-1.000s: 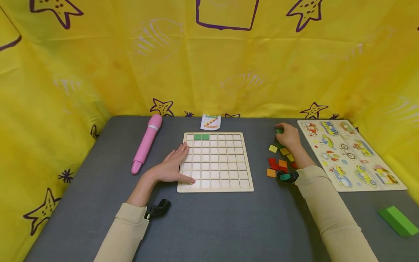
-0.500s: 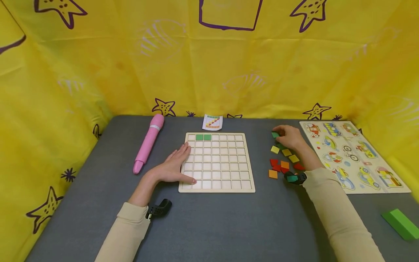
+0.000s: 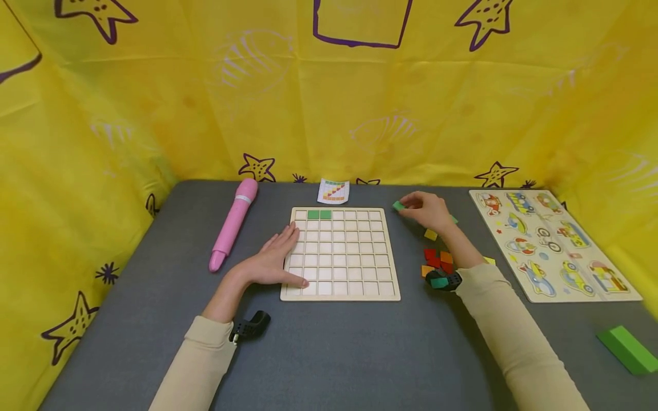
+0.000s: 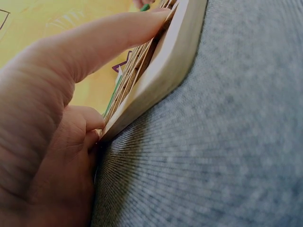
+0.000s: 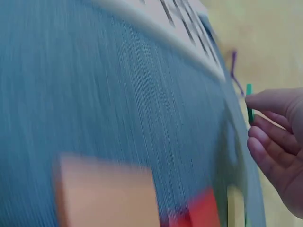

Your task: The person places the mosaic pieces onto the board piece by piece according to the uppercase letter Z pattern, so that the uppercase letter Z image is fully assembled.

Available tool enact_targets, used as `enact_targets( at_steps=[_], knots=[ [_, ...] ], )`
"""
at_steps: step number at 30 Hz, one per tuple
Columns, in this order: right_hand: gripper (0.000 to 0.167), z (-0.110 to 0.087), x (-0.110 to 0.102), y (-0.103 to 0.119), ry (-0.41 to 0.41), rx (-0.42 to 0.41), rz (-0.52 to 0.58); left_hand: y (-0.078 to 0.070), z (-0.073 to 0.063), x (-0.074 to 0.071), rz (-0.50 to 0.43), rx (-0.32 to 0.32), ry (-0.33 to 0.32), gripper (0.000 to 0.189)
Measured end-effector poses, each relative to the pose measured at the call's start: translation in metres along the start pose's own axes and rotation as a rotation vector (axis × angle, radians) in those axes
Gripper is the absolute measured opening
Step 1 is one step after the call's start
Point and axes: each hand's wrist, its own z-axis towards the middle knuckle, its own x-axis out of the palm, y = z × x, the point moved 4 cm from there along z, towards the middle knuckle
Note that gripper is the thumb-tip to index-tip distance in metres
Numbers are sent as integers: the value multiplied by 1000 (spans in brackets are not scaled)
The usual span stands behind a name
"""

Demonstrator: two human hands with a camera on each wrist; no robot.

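One green tile (image 3: 398, 206) juts from the right hand (image 3: 428, 211) — pinched between fingers (image 5: 271, 100).

A pale wooden board (image 3: 343, 248), divided by raised lines into square cells, is laid flat on the grey table (image 3: 334, 348). Two green tiles (image 3: 325, 214) are seated side by side in its far row, in the second and third cells from the left. The board's left side is touched by the left hand (image 3: 269, 262), its thumb laid over the near left cells. A thin green tile (image 3: 398, 206) is pinched by the right hand (image 3: 425, 210), just beside the board's far right corner and apart from it; edge-on, it is seen in the right wrist view. Loose tiles (image 3: 433, 260), red, orange, yellow and green, are scattered right of the board, partly hidden by the right arm.
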Motion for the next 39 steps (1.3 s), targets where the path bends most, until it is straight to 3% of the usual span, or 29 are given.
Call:
enact_targets(
  at_steps=[8,15,33,39],
  knots=[
    [17,16,50,63,90,-134,69,-3,1,-2,-10,7,-4,123],
    [10,22,81,89,121,-262,7,-4,3,-1,-18,6,-2,122],
    [13,18,85,100,137,-379,-88,-4,0,0,-15,-8,5,123],
    [17,16,79,96,134,-335,4,-2,-1,-1,-13,-9,2,125]
  ],
)
